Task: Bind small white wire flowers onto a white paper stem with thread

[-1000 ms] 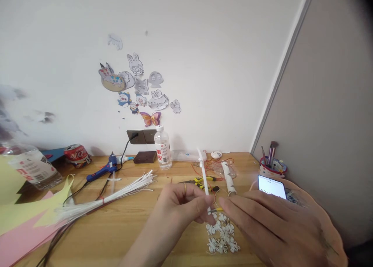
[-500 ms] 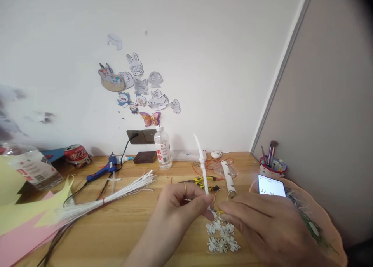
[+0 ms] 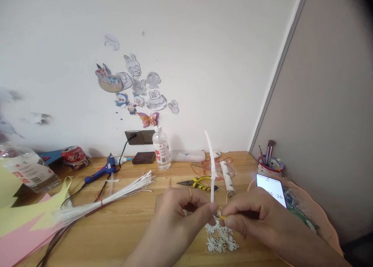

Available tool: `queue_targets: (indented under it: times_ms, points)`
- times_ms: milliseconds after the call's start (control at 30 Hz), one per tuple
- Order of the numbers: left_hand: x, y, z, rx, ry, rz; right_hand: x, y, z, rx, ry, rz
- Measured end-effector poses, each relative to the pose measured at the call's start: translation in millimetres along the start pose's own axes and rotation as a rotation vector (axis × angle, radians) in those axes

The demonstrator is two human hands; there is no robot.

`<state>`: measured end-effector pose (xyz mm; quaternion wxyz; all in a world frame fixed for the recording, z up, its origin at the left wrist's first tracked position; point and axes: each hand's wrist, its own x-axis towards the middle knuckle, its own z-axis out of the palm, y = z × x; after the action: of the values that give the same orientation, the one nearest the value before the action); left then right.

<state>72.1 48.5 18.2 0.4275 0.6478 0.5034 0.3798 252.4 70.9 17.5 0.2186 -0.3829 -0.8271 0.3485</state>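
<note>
A white strip (image 3: pixel 213 183) stands upright, with a fold or knot partway up and a slightly bent top. My left hand (image 3: pixel 183 220) pinches its lower end between thumb and forefinger. Close beside it, my right hand (image 3: pixel 256 216) has its fingertips closed on a small yellow-handled tool (image 3: pixel 222 217); a thin dark tip points toward the left fingertips. Whether that tip touches the strip I cannot tell. Beneath both hands lie several white looped flower knots (image 3: pixel 221 243), partly covered by the fingers.
Yellow-black pliers (image 3: pixel 201 183), a wrapped roll (image 3: pixel 227 177) and red cord lie behind the hands. To the left are a bundle of white strips (image 3: pixel 116 195), a blue glue gun (image 3: pixel 100 170) and a bottle (image 3: pixel 161 148). A lit phone (image 3: pixel 271 189) rests on a peach tray (image 3: pixel 328 230) at right.
The white strip and my left hand have shifted slightly right. My right hand has turned and moved slightly, showing more of its fingers. The view has shifted a little.
</note>
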Motion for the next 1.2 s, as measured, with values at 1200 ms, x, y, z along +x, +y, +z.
queue_targets:
  times_ms: [1200]
  points:
    - [9,-7,-5.8,-0.49,0.15,-0.126,1,9,13,-0.883,0.606,-0.685]
